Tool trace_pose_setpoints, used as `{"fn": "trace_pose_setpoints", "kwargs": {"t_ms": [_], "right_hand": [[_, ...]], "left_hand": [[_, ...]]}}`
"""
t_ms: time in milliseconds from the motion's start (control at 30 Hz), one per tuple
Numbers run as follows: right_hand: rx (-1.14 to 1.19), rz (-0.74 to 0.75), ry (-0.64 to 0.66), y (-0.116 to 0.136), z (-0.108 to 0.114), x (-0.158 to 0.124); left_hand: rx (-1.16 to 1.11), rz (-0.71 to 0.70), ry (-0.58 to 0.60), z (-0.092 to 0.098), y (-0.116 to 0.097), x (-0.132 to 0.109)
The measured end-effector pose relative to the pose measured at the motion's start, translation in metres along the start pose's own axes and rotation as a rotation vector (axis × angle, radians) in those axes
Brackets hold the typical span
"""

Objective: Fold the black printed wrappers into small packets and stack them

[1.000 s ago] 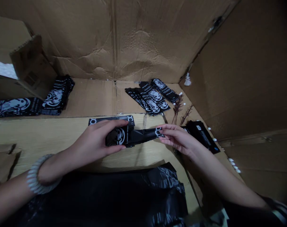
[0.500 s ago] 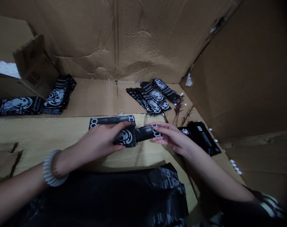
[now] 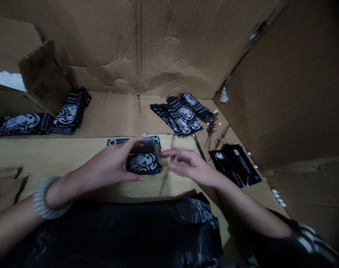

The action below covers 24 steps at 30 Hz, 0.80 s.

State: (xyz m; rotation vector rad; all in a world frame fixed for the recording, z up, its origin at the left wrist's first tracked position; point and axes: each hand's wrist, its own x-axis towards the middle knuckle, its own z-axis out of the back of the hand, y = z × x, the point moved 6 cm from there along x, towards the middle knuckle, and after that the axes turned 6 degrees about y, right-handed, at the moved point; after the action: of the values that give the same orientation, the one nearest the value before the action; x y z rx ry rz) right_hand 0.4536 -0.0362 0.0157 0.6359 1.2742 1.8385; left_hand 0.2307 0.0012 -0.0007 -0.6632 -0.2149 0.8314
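- Straddling the printed bundle (image 3: 143, 163), the left hand (image 3: 110, 160) has its grip spread, thumb by the near edge; from here I can't tell how firmly it presses.
- The bundle sits low over the worktop (image 3: 82, 152), just on the near side of a flat black packet (image 3: 116, 140).
- At its right end, the right hand (image 3: 197, 167) has the forefinger out towards the creased edge, thumb apart, pinching nothing I can see.
- Handling it well, I'd judge, means steadying both long sides lightly, easing that edge flat with the fingertips, and not nudging the packet behind.
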Motion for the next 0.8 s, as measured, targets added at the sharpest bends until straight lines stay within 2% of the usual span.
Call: {"fn": "trace_pose_setpoints", "kwargs": {"t_ms": [100,200,367,500,600,700,800], "right_hand": [[-0.421,0.108,0.016,0.006,-0.007,0.005],[-0.610,0.181,0.052,0.004,-0.016,0.008],[-0.766,0.241,0.067,-0.004,-0.026,0.011],[-0.886,0.224,0.051,-0.008,-0.031,0.012],[-0.915,0.217,0.043,-0.006,-0.033,0.011],[-0.897,0.218,0.032,-0.001,-0.031,0.010],[-0.871,0.199,-0.020,0.002,-0.023,0.008]], "left_hand": [[-0.079,-0.012,-0.002,0.005,0.009,-0.006],[-0.076,-0.036,0.004,0.006,0.012,-0.010],[0.052,-0.071,-0.020,0.005,0.009,-0.012],[0.059,-0.135,-0.042,0.004,0.004,-0.013],[0.051,-0.128,-0.025,0.006,0.005,-0.013],[0.045,-0.034,-0.051,0.020,0.021,-0.008],[0.240,0.076,-0.161,0.040,0.049,-0.001]]}}
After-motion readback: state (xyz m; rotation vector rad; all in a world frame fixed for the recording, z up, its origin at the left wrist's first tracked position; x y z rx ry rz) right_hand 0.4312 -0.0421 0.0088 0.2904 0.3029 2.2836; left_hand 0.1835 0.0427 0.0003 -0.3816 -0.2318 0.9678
